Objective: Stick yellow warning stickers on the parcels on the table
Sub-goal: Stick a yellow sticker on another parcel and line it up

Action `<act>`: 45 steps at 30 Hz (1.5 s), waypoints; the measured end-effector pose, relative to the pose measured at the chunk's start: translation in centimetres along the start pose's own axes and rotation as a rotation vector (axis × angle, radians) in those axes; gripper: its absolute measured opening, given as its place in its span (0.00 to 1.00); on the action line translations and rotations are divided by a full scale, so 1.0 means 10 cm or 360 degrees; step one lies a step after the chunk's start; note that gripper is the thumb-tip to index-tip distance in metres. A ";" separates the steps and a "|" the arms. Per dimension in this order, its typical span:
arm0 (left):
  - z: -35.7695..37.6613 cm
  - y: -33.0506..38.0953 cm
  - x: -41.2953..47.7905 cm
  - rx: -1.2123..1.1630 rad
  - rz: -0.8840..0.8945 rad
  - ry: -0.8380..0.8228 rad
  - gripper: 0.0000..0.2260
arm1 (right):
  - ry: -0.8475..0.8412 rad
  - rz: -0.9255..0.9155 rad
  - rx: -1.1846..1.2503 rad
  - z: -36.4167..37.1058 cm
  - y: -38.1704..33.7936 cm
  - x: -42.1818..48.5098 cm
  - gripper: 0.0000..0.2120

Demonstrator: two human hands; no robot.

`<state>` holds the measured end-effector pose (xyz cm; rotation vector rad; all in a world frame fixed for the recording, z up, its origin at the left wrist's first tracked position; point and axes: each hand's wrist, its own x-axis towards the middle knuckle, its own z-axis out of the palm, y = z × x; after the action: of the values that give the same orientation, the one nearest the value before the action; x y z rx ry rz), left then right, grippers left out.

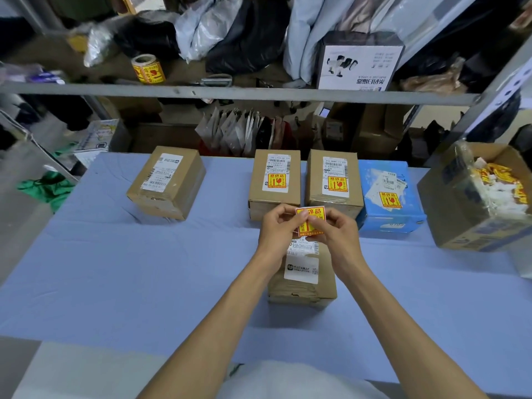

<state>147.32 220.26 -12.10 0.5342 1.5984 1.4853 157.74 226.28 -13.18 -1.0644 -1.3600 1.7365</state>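
Left grip (277, 229) and right grip (336, 235) both pinching yellow sticker (315, 212), above nearest brown parcel (302, 273), blue table (144, 269)

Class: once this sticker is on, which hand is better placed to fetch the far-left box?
Probably the left hand: the far-left box lies to its side, whereas the right hand would cross over. Both now pinch the sticker.

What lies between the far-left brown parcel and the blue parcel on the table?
The head view shows bare blue cloth, then the middle brown parcel and the right brown parcel, each bearing a yellow sticker.
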 end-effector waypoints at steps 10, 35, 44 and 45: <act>0.00 -0.03 -0.01 -0.0163 -0.0070 0.0001 0.04 | -0.0033 -0.0095 0.0009 0.02 0.00 -0.08 0.06; -0.22 -0.03 -0.07 0.0267 -0.0063 -0.0213 0.05 | 0.0054 -0.0039 -0.0121 -0.15 -0.05 -0.11 0.07; -0.21 -0.04 -0.09 0.0214 -0.0081 -0.0279 0.05 | 0.0070 0.0024 -0.0153 -0.17 -0.01 -0.13 0.08; -0.21 -0.04 -0.09 0.0200 -0.0078 -0.0286 0.05 | 0.0080 0.0048 -0.0178 -0.17 0.01 -0.14 0.09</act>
<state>146.24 218.26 -12.43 0.6751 1.5585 1.2692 159.90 225.78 -13.21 -1.1877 -1.4300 1.6601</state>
